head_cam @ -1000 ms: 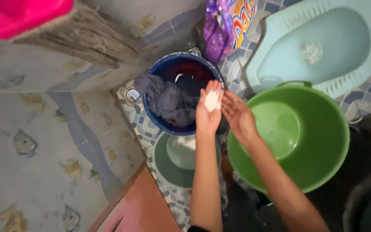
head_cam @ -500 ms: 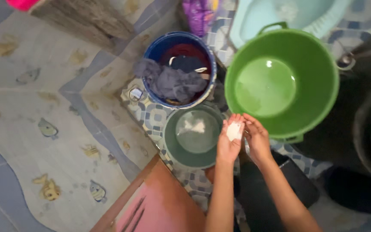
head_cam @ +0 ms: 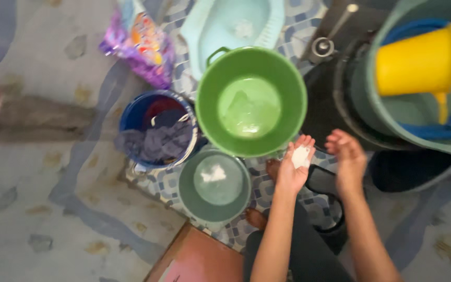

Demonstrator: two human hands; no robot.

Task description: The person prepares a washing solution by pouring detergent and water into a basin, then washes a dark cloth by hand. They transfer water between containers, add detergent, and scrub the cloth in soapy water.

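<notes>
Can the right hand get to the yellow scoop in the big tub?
Probably yes. The right hand is empty and open, the yellow scoop sits uncovered on top of the big tub, and nothing lies between them.

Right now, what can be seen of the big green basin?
The green basin is round, deep and looks like smooth plastic, with a loop handle on its far rim. It stands upright on the patterned tile floor and holds shallow, pale, cloudy water. Its rim meets or overlaps the blue bucket and the small grey-green basin. No hand touches it.
</notes>
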